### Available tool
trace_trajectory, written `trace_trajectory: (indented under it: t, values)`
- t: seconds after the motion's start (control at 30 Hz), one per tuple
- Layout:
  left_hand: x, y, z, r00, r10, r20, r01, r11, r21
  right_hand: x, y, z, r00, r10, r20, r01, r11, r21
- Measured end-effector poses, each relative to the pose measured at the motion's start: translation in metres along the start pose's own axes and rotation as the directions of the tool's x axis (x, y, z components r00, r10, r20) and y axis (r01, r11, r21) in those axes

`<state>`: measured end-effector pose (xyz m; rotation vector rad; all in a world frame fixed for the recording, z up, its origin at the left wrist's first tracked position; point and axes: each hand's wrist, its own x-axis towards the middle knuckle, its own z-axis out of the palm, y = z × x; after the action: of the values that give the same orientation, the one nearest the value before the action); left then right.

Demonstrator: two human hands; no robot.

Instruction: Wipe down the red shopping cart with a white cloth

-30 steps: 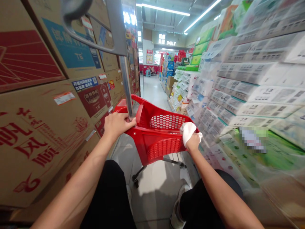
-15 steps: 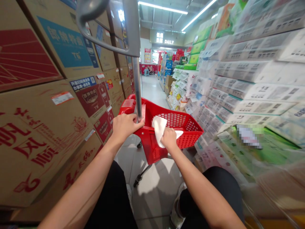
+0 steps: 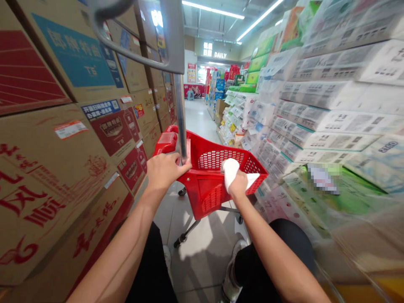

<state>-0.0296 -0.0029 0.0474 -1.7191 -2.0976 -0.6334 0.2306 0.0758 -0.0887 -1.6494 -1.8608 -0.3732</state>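
A red plastic shopping cart (image 3: 198, 189) with a perforated basket stands before me on wheeled legs. My left hand (image 3: 164, 169) is closed on the cart's near left edge, its thumb by the base of a metal pole (image 3: 181, 113). That pole rises to a grey handle (image 3: 175, 42) at the top of the view. My right hand (image 3: 239, 185) is wrapped round a white cloth (image 3: 231, 169) at the basket's near rim, toward its right end. One corner of the cloth sticks out to the right of the hand.
Stacked cardboard boxes (image 3: 47, 168) wall the left side closely. Piled packs of tissue (image 3: 328, 97) line the right, with a green pack (image 3: 356, 176) low among them. A tiled aisle (image 3: 197, 111) runs ahead to a small blue stool (image 3: 190, 95).
My right hand has slid the white cloth to the right along the basket's near rim. My left hand keeps its hold on the cart. The whole view has shifted slightly.
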Motion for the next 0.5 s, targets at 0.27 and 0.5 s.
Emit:
trace_trajectory:
  t: [0.27,0.5]
  values:
    - [-0.001,0.016,0.008,0.997,0.070,-0.015,-0.069,0.997,0.018,-0.012,-0.120,-0.001,0.973,-0.195,-0.122,0.221,0.939,0.264]
    - [0.008,-0.038,0.009,0.990,0.131,-0.058,-0.129,0.991,0.027,-0.002,0.012,0.009,0.953,-0.295,0.067,0.293,0.955,0.043]
